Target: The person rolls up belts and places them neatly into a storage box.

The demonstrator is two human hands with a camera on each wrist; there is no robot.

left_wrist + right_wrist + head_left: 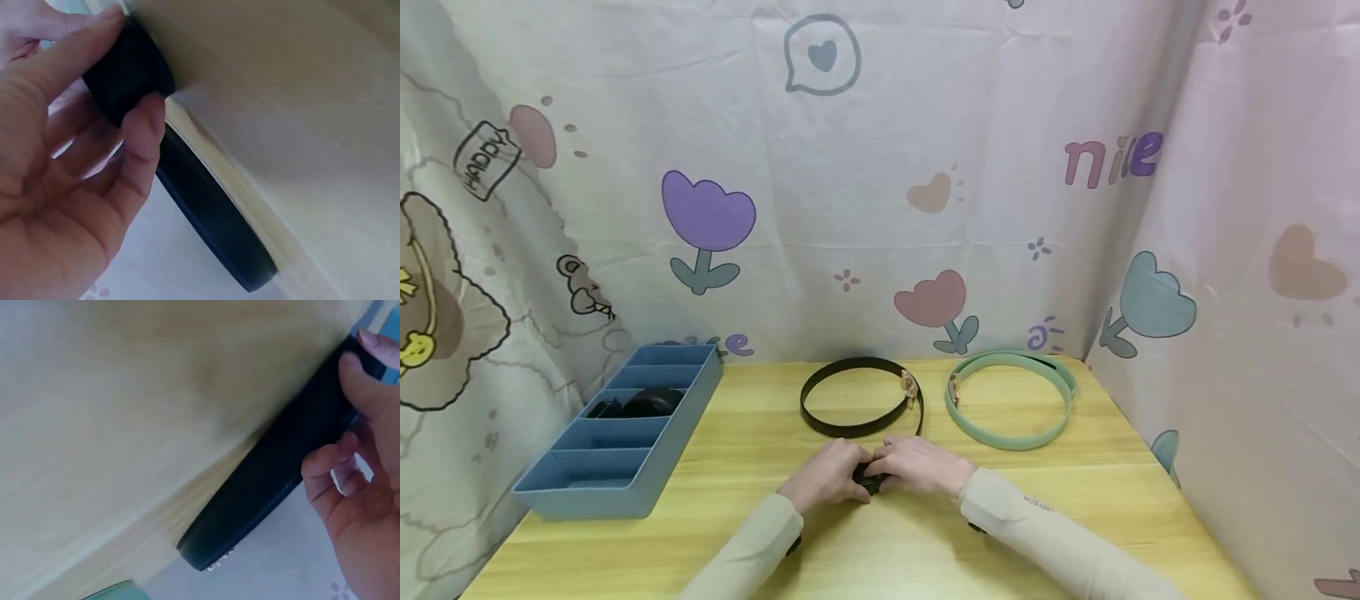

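A black belt (850,431) with a gold buckle (909,384) lies in a wide loop on the table, and its free end runs toward me. Both hands meet at a small black coil (868,479) of belt at that end. My left hand (826,475) grips the coil from the left, thumb and fingers around its edge in the left wrist view. From the other side my right hand (921,464) pinches it; in the right wrist view thumb and fingertips hold the strap (269,462). Fingers hide part of the coil.
Right of the black belt lies a looped mint-green belt (1011,442) with a gold buckle. At the left stands a blue divided tray (658,471), with a rolled black belt (655,402) in one compartment. A printed curtain (850,167) hangs behind the wooden table (760,400).
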